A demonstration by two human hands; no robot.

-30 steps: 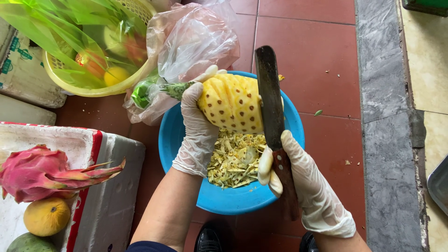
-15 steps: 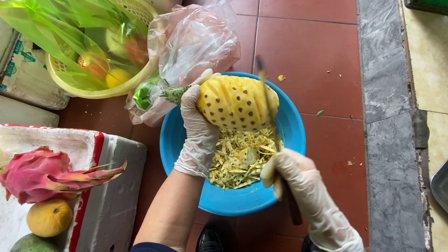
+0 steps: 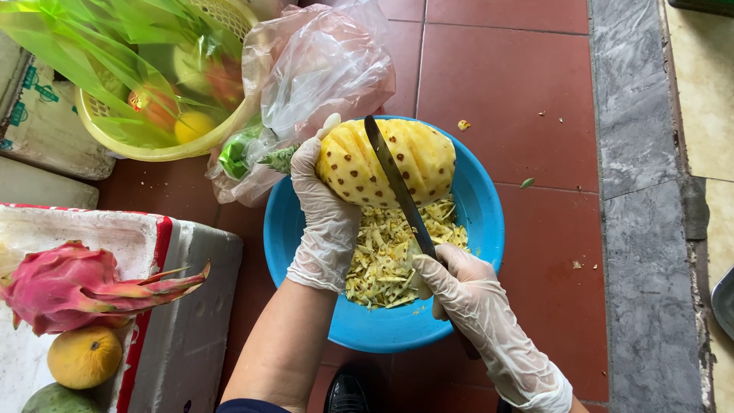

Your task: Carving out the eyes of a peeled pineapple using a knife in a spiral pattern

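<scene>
lying over the round blue plastic bowl (image 3: pixel 482 222) of stringy peelings (image 3: pixel 386 256), the bumpy yellow peeled pineapple (image 3: pixel 417 157) was gripped by the gloved left hand (image 3: pixel 325 199). the gloved right hand (image 3: pixel 459 287) was closed tight around the long dark knife (image 3: pixel 394 180) resting on it.

Over on the red tiled floor (image 3: pixel 497 69) sits a yellow basket (image 3: pixel 164 145) of fruit under a green plastic sheet (image 3: pixel 92 53), touching a crumpled clear bag (image 3: pixel 321 69). Nearer, a white foam box (image 3: pixel 180 268) carries a pink dragon fruit (image 3: pixel 69 287), an orange fruit (image 3: pixel 82 356) just below it, and a green one (image 3: pixel 53 399).
</scene>
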